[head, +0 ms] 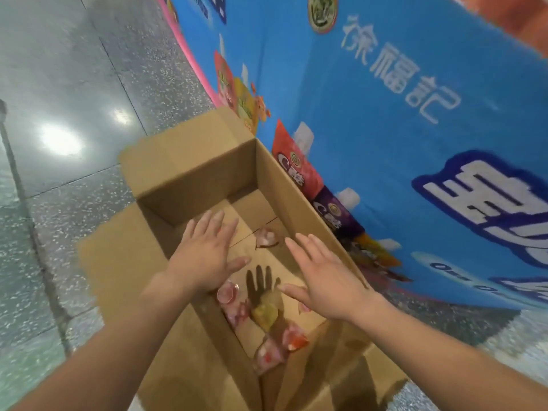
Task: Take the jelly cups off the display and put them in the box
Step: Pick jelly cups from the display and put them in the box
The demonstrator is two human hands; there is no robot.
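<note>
Head view: left hand (204,256), right hand (326,283), fingers (207,225) spread, over box (284,197) lengthwise away, jelly cups (267,314) inside

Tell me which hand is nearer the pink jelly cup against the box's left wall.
Left. The left hand hovers right over that pink jelly cup; the right hand hangs across the box, toward its other wall.

Head view, steeply down, near box (189,170)
</note>
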